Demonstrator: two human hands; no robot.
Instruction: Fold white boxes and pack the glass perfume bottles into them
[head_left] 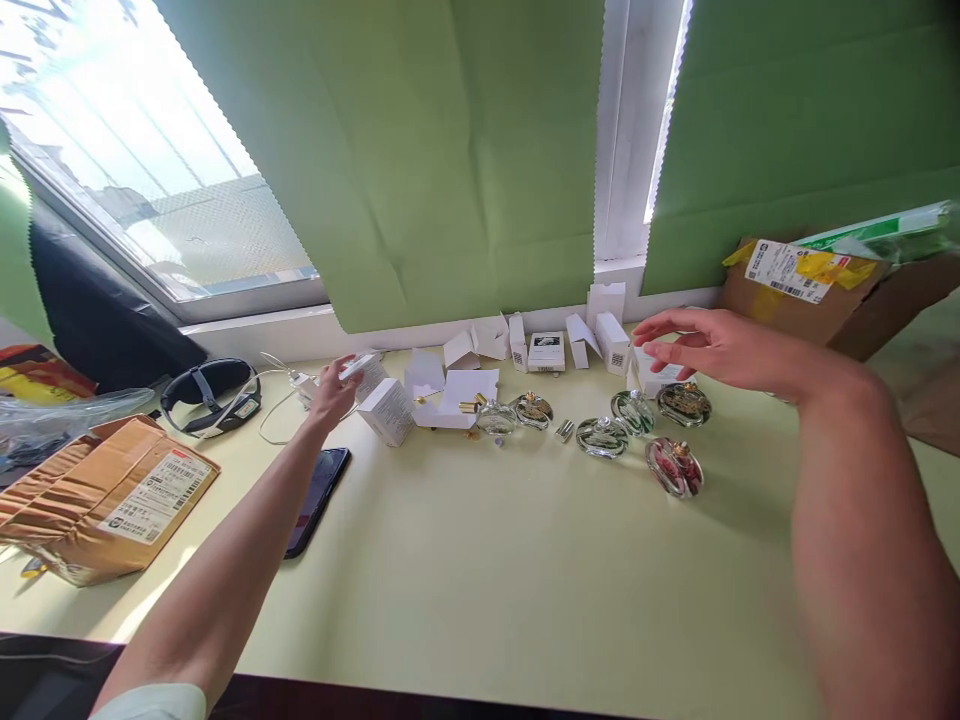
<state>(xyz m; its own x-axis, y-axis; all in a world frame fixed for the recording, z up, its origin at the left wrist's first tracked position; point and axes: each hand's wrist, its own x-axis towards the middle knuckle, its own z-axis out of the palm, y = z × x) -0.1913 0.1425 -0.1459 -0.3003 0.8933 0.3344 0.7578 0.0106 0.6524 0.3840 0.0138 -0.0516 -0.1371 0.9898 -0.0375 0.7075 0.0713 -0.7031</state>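
We take the red glass bottle (675,470) as our landmark. Well to its left and farther from us, our left hand (332,395) curls its fingers at the left side of a white carton (367,374). They look to be touching it, but some are hidden, so we cannot tell how tightly they close. Beyond the red glass bottle, our right hand (720,345) has its fingers loosely parted and nothing visible between them.

To handle the cartons well, we should press lightly on opposite flat sides, so the card does not crease, and steer wide of the red glass bottle.

The white carton lies just to the right of our left fingertips. The small white box (661,374), beyond the red glass bottle, sits just below our right fingers; whether they touch it, we cannot tell.
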